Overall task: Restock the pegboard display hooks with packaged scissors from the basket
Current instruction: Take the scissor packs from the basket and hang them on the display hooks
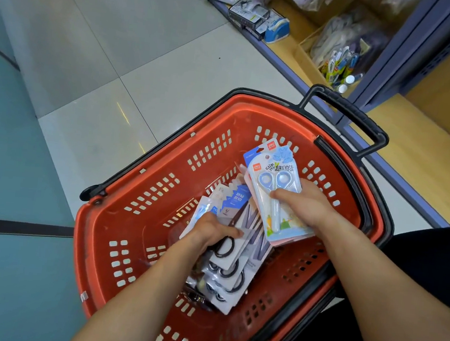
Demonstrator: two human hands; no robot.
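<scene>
Head view: near the red basket's (120,215) far right corner, my right grip (304,202) pinches a stack of blue scissors packs (274,186), likely light, stiff and slippery, best held by the card edge, while my left grip (212,231) rests on black-handled packs (226,269), its closure impossible to tell.

Carded pale-blue plastic scissors packs (267,180) tilt above black-handled scissors packs (231,274) heaped inside a slotted red plastic basket (130,230).

basket (130,224) 1 | left hand (212,231), right hand (310,203): 2 | black-handled packs (229,273) ≥4 | blue-handled packs (277,183) ≥2
</scene>
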